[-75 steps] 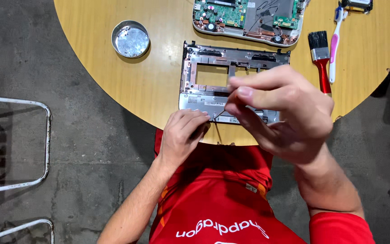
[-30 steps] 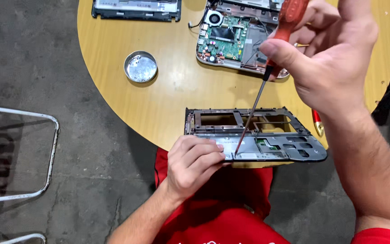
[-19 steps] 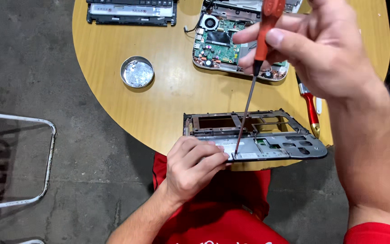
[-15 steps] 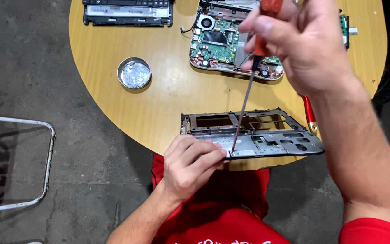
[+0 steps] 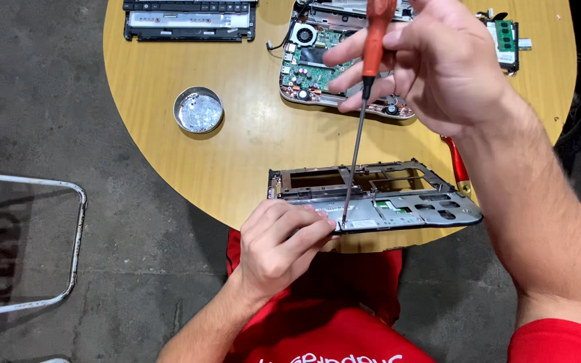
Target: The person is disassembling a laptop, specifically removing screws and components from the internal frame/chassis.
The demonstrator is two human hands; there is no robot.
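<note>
A grey laptop palmrest frame [image 5: 398,202] lies at the near edge of a round wooden table [image 5: 250,148]. My left hand [image 5: 280,245] grips the frame's near left corner. My right hand [image 5: 438,64] is raised above the table and holds a red-handled screwdriver [image 5: 361,114] upright. Its thin shaft runs down and its tip rests on the frame's front strip, just beside my left fingertips.
A laptop base with its green circuit board and fan [image 5: 331,60] lies at the back. A keyboard part [image 5: 189,17] is at the far left, a small round metal tin [image 5: 198,109] left of centre. A red-handled tool [image 5: 457,165] pokes out behind my right wrist. A metal chair frame [image 5: 28,249] stands on the concrete floor.
My right hand picked up the screwdriver and set its tip on the frame's front strip. The view has shifted slightly; my left hand keeps its grip on the frame.
</note>
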